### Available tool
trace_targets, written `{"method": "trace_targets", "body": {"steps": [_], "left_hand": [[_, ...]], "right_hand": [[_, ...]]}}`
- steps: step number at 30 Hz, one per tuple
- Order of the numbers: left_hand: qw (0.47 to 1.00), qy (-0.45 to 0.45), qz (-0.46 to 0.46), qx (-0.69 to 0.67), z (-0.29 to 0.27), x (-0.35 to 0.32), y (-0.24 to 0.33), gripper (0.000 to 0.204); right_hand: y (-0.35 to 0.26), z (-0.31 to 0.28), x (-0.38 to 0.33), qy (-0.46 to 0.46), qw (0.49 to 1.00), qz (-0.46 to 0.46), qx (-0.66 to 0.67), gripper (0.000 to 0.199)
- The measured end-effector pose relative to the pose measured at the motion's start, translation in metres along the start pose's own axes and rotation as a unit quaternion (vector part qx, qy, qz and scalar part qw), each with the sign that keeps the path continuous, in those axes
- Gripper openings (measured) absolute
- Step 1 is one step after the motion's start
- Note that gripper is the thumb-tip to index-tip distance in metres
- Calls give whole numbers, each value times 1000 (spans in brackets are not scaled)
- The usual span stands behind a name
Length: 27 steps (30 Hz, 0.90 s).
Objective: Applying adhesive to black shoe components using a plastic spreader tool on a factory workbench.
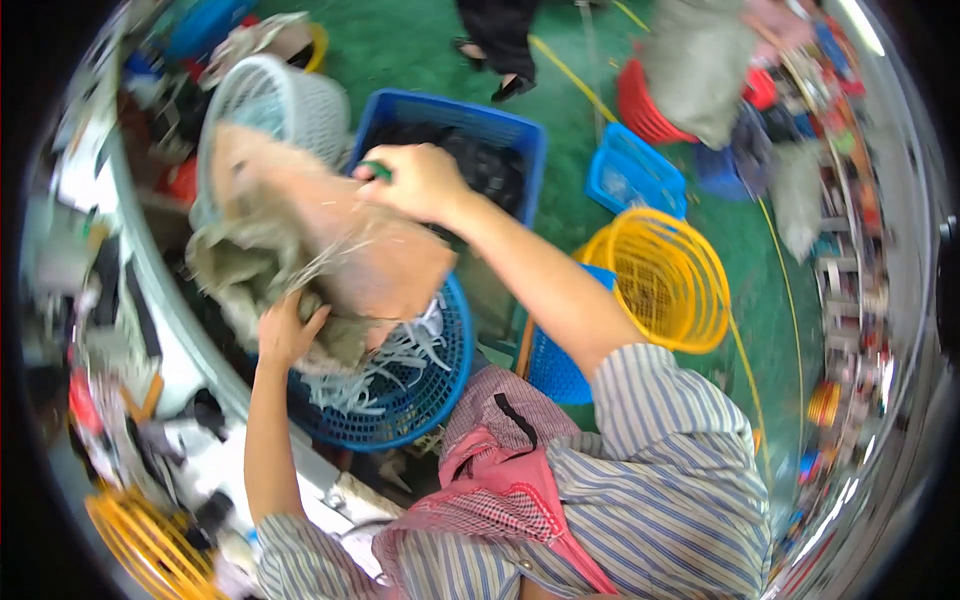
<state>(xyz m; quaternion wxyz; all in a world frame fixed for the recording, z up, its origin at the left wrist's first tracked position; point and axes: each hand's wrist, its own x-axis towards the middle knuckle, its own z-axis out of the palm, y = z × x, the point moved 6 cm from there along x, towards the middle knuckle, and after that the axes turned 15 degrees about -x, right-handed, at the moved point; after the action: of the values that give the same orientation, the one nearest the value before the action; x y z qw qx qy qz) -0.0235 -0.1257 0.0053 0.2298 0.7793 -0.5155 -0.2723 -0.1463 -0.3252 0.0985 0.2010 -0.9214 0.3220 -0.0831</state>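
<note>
The left hand (285, 330) grips the near, lower edge of a grey-brown sack (300, 240), fingers curled into the bunched cloth. The right hand (415, 180) is closed on the sack's far, upper edge, with something small and green (377, 171) showing at its fingers; what that is cannot be told. The sack is tilted and blurred, held over a round blue basket (440, 390) that sits near, just left of centre. Pale strips (400, 360) lie in this basket under the sack's mouth, some hanging from the sack itself.

Far of the hands stands a blue crate (450, 115) with dark things inside. To its left is a white basket (290, 100), partly behind the sack. To the right stands a yellow basket (670, 275), and between it and the person a second blue basket (555, 370) shows. A small blue tray (635, 175) lies on the green floor (400, 40) beyond, with a red basket (645, 105) further off. Another person's feet (495, 70) stand at the far edge. An orange basket (150, 545) lies near left, beside a cluttered white bench (200, 370).
</note>
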Motion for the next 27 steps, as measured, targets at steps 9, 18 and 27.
{"method": "trace_targets", "body": {"steps": [9,18,27], "left_hand": [[985,168,49,5,-43,-23,11,45],[965,239,94,57,-66,-43,11,41],[947,159,-233,155,-91,-122,-109,37]], "right_hand": [[42,46,4,-80,995,-60,-21,48],[33,83,13,-43,962,88,255,12],[209,-112,76,439,731,245,462,13]]}}
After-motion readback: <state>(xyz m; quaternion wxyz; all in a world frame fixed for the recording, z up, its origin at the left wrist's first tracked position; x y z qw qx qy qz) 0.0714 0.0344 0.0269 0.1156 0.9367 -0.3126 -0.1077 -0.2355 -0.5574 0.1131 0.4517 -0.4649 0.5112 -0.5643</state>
